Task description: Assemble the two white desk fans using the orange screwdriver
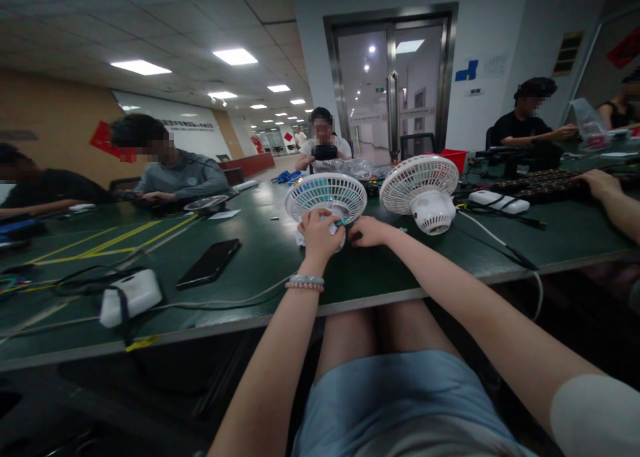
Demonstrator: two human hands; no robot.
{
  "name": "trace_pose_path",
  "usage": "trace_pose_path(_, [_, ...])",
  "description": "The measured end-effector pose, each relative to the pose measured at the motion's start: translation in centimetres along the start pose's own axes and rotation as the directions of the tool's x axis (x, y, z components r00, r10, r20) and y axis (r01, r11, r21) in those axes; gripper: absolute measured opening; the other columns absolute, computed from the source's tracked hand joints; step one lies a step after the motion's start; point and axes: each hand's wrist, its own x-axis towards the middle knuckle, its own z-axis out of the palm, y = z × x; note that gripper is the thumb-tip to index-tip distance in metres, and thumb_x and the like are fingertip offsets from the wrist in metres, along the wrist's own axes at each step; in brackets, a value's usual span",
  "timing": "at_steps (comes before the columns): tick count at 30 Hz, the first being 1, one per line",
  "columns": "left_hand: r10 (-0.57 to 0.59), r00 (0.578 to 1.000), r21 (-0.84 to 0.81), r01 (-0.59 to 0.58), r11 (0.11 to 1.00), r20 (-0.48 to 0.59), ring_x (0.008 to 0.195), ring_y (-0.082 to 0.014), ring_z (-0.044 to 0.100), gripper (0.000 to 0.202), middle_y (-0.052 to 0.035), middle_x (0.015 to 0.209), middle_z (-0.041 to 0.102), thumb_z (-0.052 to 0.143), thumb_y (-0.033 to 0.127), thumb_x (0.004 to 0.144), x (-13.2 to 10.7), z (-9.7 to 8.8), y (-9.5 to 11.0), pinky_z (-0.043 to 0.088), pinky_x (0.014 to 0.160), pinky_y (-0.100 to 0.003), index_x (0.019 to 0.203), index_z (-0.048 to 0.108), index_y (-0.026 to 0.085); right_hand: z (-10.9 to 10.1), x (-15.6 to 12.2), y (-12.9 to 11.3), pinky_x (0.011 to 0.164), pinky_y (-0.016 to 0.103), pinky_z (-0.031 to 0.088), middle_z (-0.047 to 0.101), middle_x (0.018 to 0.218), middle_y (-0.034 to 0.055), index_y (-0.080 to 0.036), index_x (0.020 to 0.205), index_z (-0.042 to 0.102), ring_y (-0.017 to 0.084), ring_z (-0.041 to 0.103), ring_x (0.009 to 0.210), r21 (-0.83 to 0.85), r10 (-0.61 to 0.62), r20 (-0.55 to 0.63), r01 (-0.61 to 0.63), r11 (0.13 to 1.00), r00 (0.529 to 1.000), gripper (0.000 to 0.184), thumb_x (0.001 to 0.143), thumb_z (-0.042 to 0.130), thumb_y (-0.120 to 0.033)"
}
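A small white desk fan [326, 192] stands in front of me, its round grille facing away from me. My left hand [320, 236] is closed around the motor housing at its back. A small teal piece [341, 222] shows beside the fingers; I cannot tell what it is. Close to the fan's right side, my right hand [369, 232] has its fingers curled in, and whatever they may hold is hidden. Another white fan [419, 185] leans with its grille tilted up, to the right of my right hand.
A black phone [209, 264] and a white power strip [131, 297] with cables lie on the green table [270, 270] to the left. Another white box with a black cord [499, 202] is at right. Several people sit around; a neighbour's hand [600, 184] rests at far right.
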Motion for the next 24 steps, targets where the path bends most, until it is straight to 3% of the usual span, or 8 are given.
trace_pose_path(5, [0.012,1.000,0.007,-0.012,1.000,0.003,0.111,-0.0294,0.041,0.018,-0.0056,0.109,0.055,0.061,0.031,0.070,0.0,0.1,-0.1,0.031,0.086,-0.045,0.086,0.069,0.027,-0.1,-0.1,0.3,0.085,0.032,0.039,0.068,0.098,-0.0001,-0.028,0.093,0.069,0.021,0.055,0.101,-0.004,0.080,0.108,-0.080,0.997,0.991,0.022,0.073,0.061,-0.031])
trace_pose_path(12, [-0.003,1.000,-0.004,0.003,1.000,0.012,0.111,-0.0295,0.040,0.019,-0.0060,0.110,0.055,0.061,0.031,0.070,0.1,0.2,-0.1,0.031,0.087,-0.045,0.087,0.069,0.027,-0.2,-0.3,-0.3,0.079,0.029,0.041,0.068,0.098,-0.0003,-0.024,0.087,0.069,0.018,0.058,0.094,0.010,0.137,0.125,-0.140,0.990,0.983,0.018,0.075,0.055,-0.021])
trace_pose_path(19, [-0.002,1.000,0.000,0.002,1.000,0.015,0.111,-0.0297,0.040,0.019,-0.0063,0.110,0.055,0.062,0.030,0.069,0.1,0.2,-0.1,0.031,0.087,-0.045,0.086,0.069,0.026,-0.1,-0.3,-0.8,0.086,0.040,0.038,0.067,0.099,0.0043,-0.023,0.091,0.067,0.023,0.057,0.097,-0.040,0.142,0.131,-0.138,0.990,0.981,0.020,0.076,0.054,-0.022])
trace_pose_path(24, [0.000,1.000,0.001,0.000,1.000,0.000,0.111,-0.0294,0.040,0.018,-0.0057,0.110,0.055,0.061,0.031,0.069,0.1,0.2,-0.1,0.031,0.087,-0.045,0.086,0.069,0.027,0.0,-0.3,-1.1,0.086,0.041,0.038,0.066,0.100,0.0034,-0.025,0.097,0.066,0.023,0.056,0.098,-0.017,0.081,0.129,-0.080,0.997,0.988,0.024,0.076,0.055,-0.023])
